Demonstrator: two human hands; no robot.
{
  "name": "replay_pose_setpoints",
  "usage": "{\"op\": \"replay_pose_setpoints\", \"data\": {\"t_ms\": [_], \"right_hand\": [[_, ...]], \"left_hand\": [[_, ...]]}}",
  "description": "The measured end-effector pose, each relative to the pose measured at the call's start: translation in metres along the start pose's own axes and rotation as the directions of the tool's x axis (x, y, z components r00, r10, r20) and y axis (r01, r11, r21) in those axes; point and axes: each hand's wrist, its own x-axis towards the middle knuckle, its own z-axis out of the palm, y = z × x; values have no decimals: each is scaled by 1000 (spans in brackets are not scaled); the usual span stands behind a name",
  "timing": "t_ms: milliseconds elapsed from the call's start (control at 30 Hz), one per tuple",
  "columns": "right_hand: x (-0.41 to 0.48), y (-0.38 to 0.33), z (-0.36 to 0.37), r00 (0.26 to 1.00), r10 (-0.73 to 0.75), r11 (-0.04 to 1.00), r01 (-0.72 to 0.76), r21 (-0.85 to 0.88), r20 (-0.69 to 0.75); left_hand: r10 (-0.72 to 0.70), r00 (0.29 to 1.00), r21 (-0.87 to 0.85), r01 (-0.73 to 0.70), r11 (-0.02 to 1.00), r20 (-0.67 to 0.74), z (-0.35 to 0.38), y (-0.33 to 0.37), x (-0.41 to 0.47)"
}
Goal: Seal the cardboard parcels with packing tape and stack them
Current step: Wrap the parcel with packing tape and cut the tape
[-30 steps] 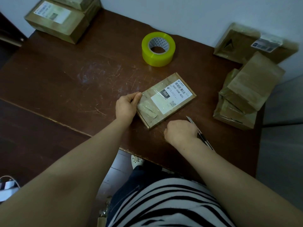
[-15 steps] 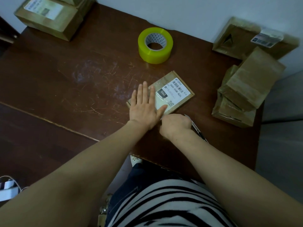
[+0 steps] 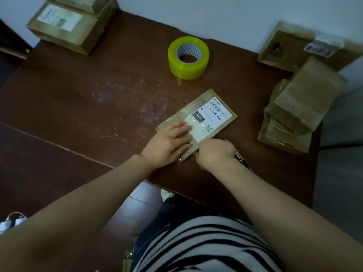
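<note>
The left hand (image 3: pixel 169 143) lies flat on the parcel (image 3: pixel 214 116). Its fingers are straight and press down on the near end of it. It is not gripping anything.

The right hand (image 3: pixel 216 154) is just to the right of the left hand, almost touching it. It is curled tight around a thin cutter (image 3: pixel 242 160). The tip of the cutter pokes out past the hand on the far side. The other end sticks out by the wrist. The knuckles of the right hand are at the near edge of the parcel.

The parcel is small and flat. It lies on the table (image 3: pixel 78 99), under the left hand, and it sits a bit slanted. A white label (image 3: pixel 216 112) with black bars and numbers is on top, just past the left fingertips. A shiny clear strip (image 3: pixel 184 116) covers part of the top.

Farther away, past both hands, a yellow-green tape roll (image 3: pixel 188 57) lies flat on the table. It is well apart from the parcel.

To the right of the right hand is a pile (image 3: pixel 300 107) of brown parcels, one on top of another. Behind that pile a big box (image 3: pixel 288 48) stands against the wall (image 3: pixel 216 16). Far off to the left of the left hand, at the table's corner, more boxes (image 3: pixel 64 28) are stacked.
</note>
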Motion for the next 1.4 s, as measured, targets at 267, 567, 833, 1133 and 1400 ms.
{"op": "replay_pose_setpoints", "data": {"t_ms": [267,567,833,1133,1400], "right_hand": [[2,9,3,999,26,997,-27,73,28],[-2,10,5,1000,24,995,-25,99,7],[3,5,3,1000,7,996,-4,93,-24],[7,1,3,999,15,998,-13,62,-35],[7,3,0,999,-3,998,6,55,-43]], "left_hand": [[164,986,56,-164,985,4,6,3,-19],[157,979,5,-157,988,-130,13,15,-20],[-118,979,44,127,991,-167,8,23,-6],[-645,762,335,595,731,52,33,22,31],[-536,843,334,493,803,45,29,12,20]]}}
